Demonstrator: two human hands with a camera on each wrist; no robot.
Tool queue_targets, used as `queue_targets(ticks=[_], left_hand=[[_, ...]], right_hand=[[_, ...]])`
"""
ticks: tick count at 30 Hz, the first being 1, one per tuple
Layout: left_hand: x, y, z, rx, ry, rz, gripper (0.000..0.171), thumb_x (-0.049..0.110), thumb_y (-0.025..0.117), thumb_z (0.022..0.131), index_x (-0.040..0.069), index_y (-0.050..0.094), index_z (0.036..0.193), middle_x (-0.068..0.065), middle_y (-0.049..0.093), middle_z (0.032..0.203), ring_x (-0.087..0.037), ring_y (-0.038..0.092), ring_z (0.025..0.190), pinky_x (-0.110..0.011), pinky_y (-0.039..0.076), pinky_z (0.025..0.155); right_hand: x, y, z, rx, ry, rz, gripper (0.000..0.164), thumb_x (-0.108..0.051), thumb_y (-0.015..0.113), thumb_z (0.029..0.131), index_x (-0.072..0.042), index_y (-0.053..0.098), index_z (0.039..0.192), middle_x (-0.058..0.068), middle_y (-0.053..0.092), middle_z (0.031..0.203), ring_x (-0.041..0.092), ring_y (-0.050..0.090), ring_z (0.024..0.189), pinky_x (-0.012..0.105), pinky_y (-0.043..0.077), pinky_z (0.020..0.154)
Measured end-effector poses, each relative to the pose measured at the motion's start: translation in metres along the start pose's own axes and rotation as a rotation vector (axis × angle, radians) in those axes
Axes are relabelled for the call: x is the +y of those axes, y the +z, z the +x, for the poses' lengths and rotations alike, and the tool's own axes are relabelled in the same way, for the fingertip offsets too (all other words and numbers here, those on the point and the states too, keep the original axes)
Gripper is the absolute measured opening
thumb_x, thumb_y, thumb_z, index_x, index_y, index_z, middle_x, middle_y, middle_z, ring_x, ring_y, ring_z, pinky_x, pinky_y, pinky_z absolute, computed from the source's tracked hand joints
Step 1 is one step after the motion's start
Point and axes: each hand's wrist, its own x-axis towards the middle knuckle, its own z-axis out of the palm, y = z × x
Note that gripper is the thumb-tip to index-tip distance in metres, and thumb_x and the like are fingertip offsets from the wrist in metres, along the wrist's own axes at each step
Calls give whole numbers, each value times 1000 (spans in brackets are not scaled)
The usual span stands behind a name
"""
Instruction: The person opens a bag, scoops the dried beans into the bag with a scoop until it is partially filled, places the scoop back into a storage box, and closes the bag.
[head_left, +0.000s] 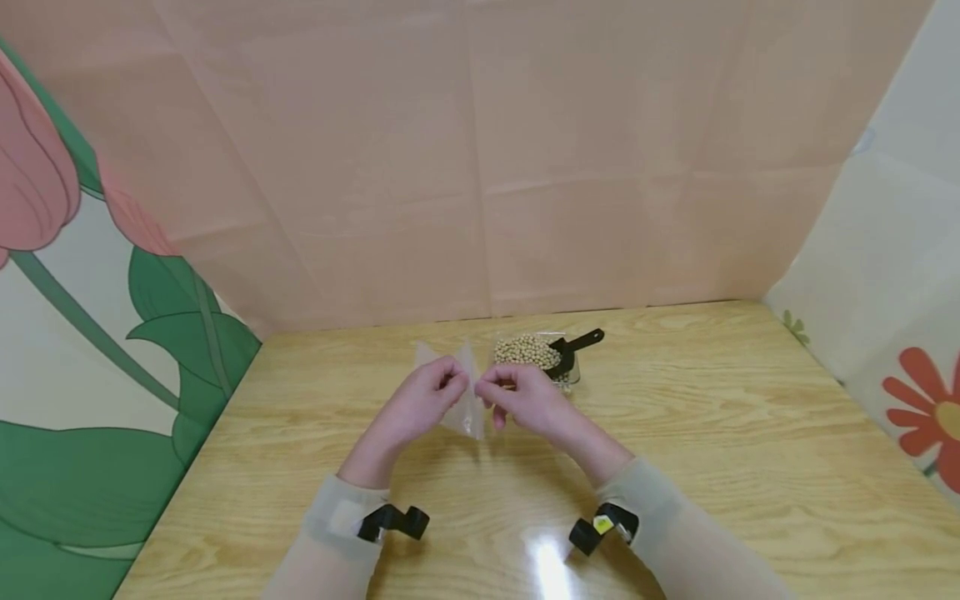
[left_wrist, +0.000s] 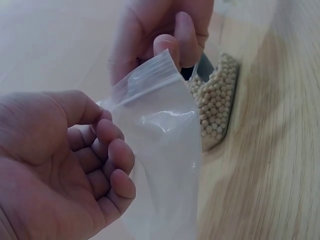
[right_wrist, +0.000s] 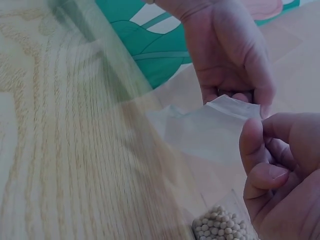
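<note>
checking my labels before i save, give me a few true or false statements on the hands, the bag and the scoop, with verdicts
1. The left hand pinches a clear plastic bag. True.
2. The right hand holds the scoop. False: it pinches the bag's edge; the black scoop is in no hand.
3. The scoop lies on the bare tabletop. False: it sits in the container of pale beads.
4. A zip strip runs near the bag's edge. True.
5. The bag is full of beads. False: none show inside it.
</note>
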Motion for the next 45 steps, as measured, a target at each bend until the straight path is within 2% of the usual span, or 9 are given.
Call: queue_targets(ticks=[7, 17, 22, 25, 29, 32, 37, 39, 45], left_hand=[[0, 1, -1, 6, 3, -23, 20, 15, 53, 115, 9, 60, 98, -1, 44, 76, -16, 39, 63, -28, 34, 58], [1, 0, 0, 9, -11, -85, 21, 14, 53, 115, 8, 57, 94, -1, 44, 78, -17, 38, 64, -29, 33, 59], [-5, -7, 0, 80, -33, -145, 20, 10, 54, 111, 7, 57, 91, -3, 46, 78, -19, 41, 67, -30, 35, 61], [-6, -11, 0, 101, -52, -157, 18, 8, 55, 108, 7, 59, 90, -4, 49, 76, -20, 42, 66, -31, 36, 60], [-6, -15, 0, 96, -68, -129, 16, 7, 56, 104, 8, 60, 88, -3, 50, 74, -20, 44, 66, -32, 38, 62], [-7, -19, -2, 95, -69, -110, 16, 5, 54, 101, 7, 61, 87, -5, 54, 73, -21, 46, 66, -33, 40, 64], [-9, -28, -4, 68, -85, -93, 19, 7, 52, 104, 6, 63, 89, -8, 65, 81, -24, 61, 78, -37, 51, 75], [-9, -31, -5, 71, -99, -80, 20, 9, 53, 106, 6, 65, 90, -9, 68, 84, -25, 66, 83, -39, 53, 79], [-6, -33, -6, 103, -122, -39, 20, 10, 55, 106, 5, 68, 91, -9, 72, 87, -23, 69, 83, -42, 56, 81]], right_hand=[[-4, 0, -1, -13, 24, 38, 21, -27, 69, 110, -9, 74, 100, 8, 67, 85, 20, 66, 70, 23, 38, 54], [-6, 0, 0, -4, 76, 116, 20, -23, 68, 111, -7, 74, 101, 6, 65, 81, 17, 62, 67, 22, 37, 55], [2, -9, 2, 64, 102, 163, 19, -21, 67, 110, -4, 74, 104, 6, 64, 78, 15, 60, 64, 23, 38, 54], [6, -16, 3, 68, 99, 158, 21, -22, 68, 110, -3, 74, 105, 5, 63, 77, 15, 61, 64, 24, 42, 55], [4, -16, 3, 61, 106, 132, 20, -23, 69, 109, -5, 75, 105, 7, 65, 80, 17, 63, 64, 24, 43, 55], [2, -17, 2, 93, 130, 119, 18, -22, 69, 109, -5, 76, 108, 10, 67, 85, 17, 64, 63, 24, 44, 55], [-3, -20, 2, 154, 157, 97, 19, -20, 71, 107, -3, 77, 112, 15, 71, 93, 16, 64, 61, 25, 46, 54], [-4, -22, 2, 168, 162, 83, 19, -20, 71, 106, -3, 77, 112, 16, 71, 94, 16, 64, 60, 25, 46, 54], [-4, -23, 1, 184, 150, 44, 18, -19, 72, 106, -2, 77, 111, 14, 70, 88, 16, 63, 57, 26, 46, 52]])
